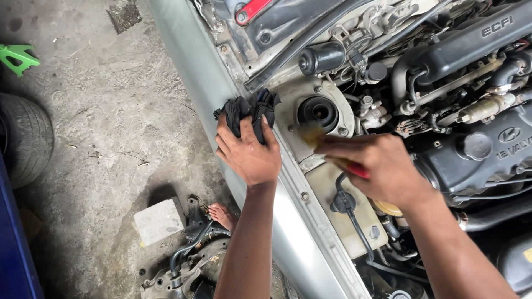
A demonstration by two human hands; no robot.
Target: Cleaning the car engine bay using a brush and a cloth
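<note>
Dark cloth rag [250, 112] lies bunched on the silver fender [221, 83] at the edge of the engine bay; left hand [247, 153] rests flat on it, fingers spread and pressing, not closed around it. Right hand [381, 166] is curled shut on a red-handled tool [354, 168], probably a brush; its blurred yellowish tip [311, 134] sits just beside the black rubber boot [318, 112] on the strut tower.

Risks, as judged:
- Tool tip is blurred, so it is likely moving fast; a slip could knock it into the boot or the nearby hoses and connectors.
- Loosened dirt may drop into the open centre of the boot.
- Rag is only pinned under the palm; on sloping painted metal it could slide off to the floor.
- Bare foot [224, 214] stands close to metal parts [188, 260] on the ground; trip or cut hazard.

Surface and room: rough, stained concrete floor [105, 127]. Concrete block [159, 220] near the foot. Tyre [25, 138] at far left, green stand [16, 58] above it, blue panel edge at bottom left. Engine cover [476, 149] and pale fluid reservoir [332, 194] to the right.
</note>
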